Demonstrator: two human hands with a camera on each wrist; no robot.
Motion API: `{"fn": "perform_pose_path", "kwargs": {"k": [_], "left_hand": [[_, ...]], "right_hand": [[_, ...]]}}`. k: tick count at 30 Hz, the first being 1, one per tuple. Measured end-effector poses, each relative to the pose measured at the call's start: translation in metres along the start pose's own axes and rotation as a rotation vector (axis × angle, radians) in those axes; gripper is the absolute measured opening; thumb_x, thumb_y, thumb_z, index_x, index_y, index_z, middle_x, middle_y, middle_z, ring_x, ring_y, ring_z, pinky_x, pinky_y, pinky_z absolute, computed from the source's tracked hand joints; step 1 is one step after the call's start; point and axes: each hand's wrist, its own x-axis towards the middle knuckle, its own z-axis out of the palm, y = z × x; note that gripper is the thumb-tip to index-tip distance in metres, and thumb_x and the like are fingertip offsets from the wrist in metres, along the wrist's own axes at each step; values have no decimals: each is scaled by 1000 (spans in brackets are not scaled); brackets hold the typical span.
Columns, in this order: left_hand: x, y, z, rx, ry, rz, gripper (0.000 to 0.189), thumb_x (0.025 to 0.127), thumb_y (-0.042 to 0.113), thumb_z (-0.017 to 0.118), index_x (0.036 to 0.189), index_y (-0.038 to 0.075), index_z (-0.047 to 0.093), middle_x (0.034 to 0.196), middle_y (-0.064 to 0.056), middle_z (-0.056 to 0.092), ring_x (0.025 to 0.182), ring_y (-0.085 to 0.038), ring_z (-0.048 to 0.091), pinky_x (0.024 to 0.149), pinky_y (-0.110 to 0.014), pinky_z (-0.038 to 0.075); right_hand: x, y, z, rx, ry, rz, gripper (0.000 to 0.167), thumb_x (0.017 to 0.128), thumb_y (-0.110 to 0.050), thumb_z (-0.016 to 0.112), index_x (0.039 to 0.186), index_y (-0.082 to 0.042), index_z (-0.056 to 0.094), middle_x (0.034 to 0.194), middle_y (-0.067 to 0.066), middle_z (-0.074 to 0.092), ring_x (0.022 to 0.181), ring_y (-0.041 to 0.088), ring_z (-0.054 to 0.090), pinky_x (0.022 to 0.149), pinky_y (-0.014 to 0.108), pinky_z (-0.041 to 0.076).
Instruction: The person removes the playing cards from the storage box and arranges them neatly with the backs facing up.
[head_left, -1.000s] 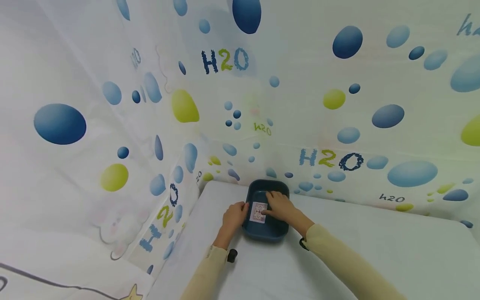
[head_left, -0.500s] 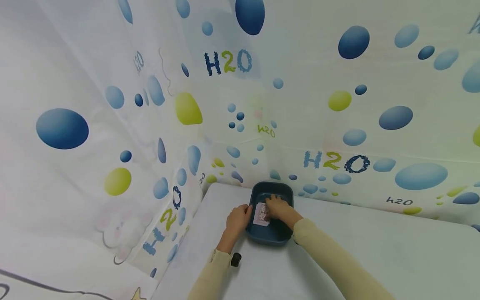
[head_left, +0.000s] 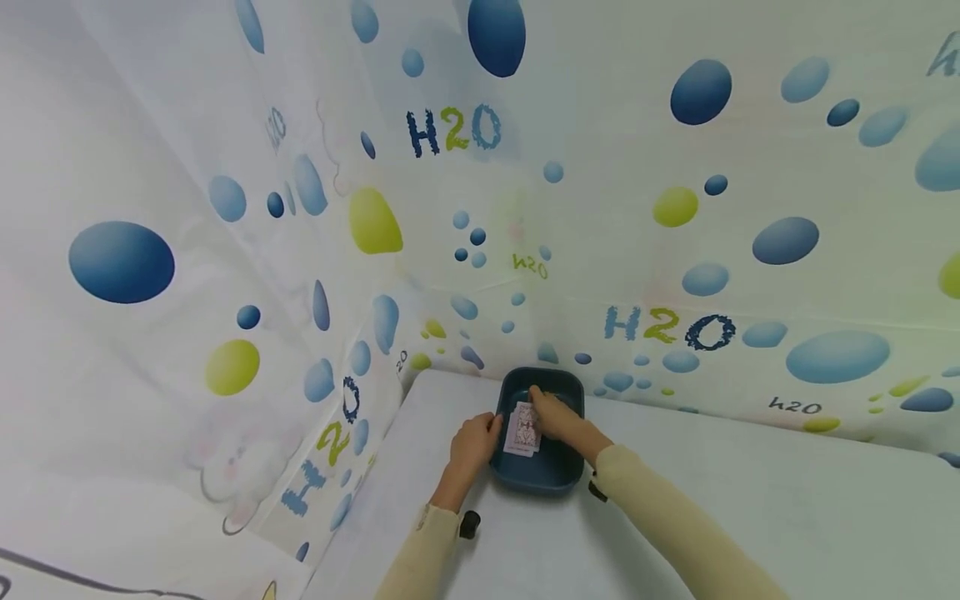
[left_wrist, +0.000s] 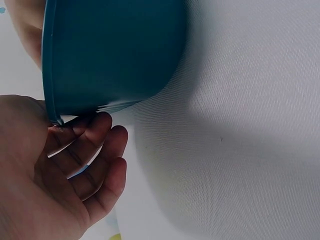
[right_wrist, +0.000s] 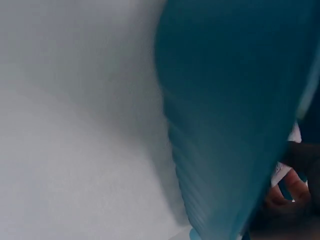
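A dark teal plastic basin [head_left: 538,482] sits on the white table in the head view. My left hand [head_left: 472,442] grips its left rim; in the left wrist view, curled fingertips [left_wrist: 104,122] touch the outer wall just under the lip. Inside the basin, my right hand [head_left: 558,417] holds the right edge of a few playing cards [head_left: 522,432] with red-patterned backs. They lie slightly offset from one another, pale borders showing at the left. In the right wrist view, a card corner [right_wrist: 281,172] shows between dark, partly hidden fingers beyond the basin wall.
The white tabletop [head_left: 720,492] stretches to the right of the basin. Behind it and to the left rise white curtain walls [head_left: 600,225] printed with blue and green drops. Black wrist devices [head_left: 470,524] sit at both cuffs.
The right hand's fingers have drawn in from a spread pose to the cards' right edge. The cards, earlier looking like one neat card, now show as offset layers. The left hand stays on the rim.
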Motion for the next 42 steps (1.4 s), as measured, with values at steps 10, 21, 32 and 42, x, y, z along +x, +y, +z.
{"fn": "perform_pose_path", "kwargs": {"k": [10,21,32,42], "left_hand": [[-4,0,1,25,13,11,35,105,31,52,76,11,58,65,-1,51,58,-16,47,53,-30,35],[0,-3,2,19,6,-7,34,105,31,51,79,10,58,67,-3,53,59,-17,48,53,-31,36],[0,-3,4,14,-13,-4,35,106,31,50,80,9,59,68,-3,54,60,-17,49,54,-30,37],[-1,-3,4,-13,-16,1,35,106,31,50,80,9,58,68,-3,54,59,-16,49,53,-30,37]], "right_hand": [[-26,12,-25,454,-54,-7,27,96,1,61,122,-2,57,94,14,65,73,18,65,68,34,59],[-61,51,-64,529,-138,21,34,98,-10,62,131,-6,54,101,14,66,83,20,65,81,43,59],[-101,102,-81,525,-115,51,36,98,-12,62,133,-5,54,106,14,64,88,22,65,79,38,59],[-111,140,-58,509,-66,58,31,96,-8,64,125,-2,57,91,10,63,79,20,59,71,35,56]]}}
